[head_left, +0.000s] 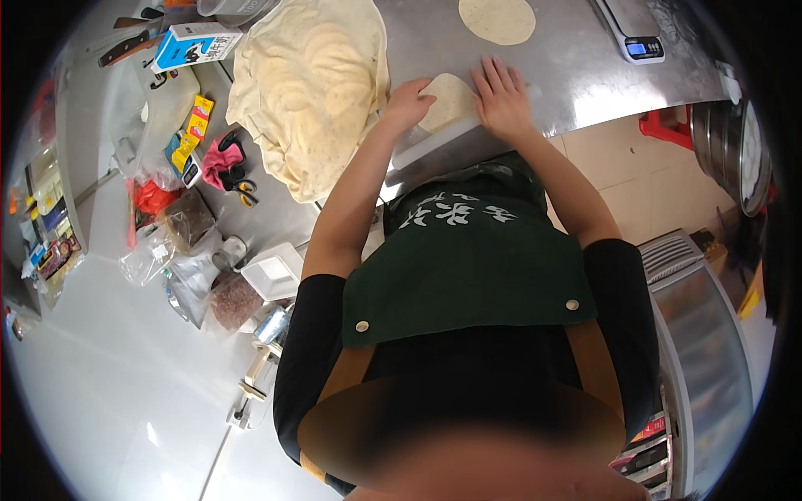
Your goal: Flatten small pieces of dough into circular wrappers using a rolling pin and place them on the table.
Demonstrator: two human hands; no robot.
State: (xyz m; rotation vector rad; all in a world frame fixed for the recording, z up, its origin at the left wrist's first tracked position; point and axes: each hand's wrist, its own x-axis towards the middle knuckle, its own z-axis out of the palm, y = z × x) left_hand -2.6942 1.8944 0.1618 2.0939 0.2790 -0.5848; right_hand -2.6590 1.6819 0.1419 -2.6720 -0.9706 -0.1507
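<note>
A pale, flat dough round point(451, 100) lies near the front edge of the steel worktable, between my two hands. At its left edge is my left hand point(408, 104), fingers bent together, with the thumb over the rim of the dough. My right hand point(504, 98) lies flat at the right side of the round, its fingers stretched out and slightly apart. Another dough round point(499, 20) rests farther back on the steel. Left of my hands sits a large, lumpy heap point(309, 83) in cream-coloured cloth or dough; I cannot tell which.
A digital scale point(642, 50) stands at the back right. Leftward are a blue-and-white carton point(194, 47), a knife point(127, 48), scissors point(246, 194), a pink cloth point(223, 160) and a white tray point(274, 271). A red stool point(667, 127) and a metal drum point(727, 154) stand at the right.
</note>
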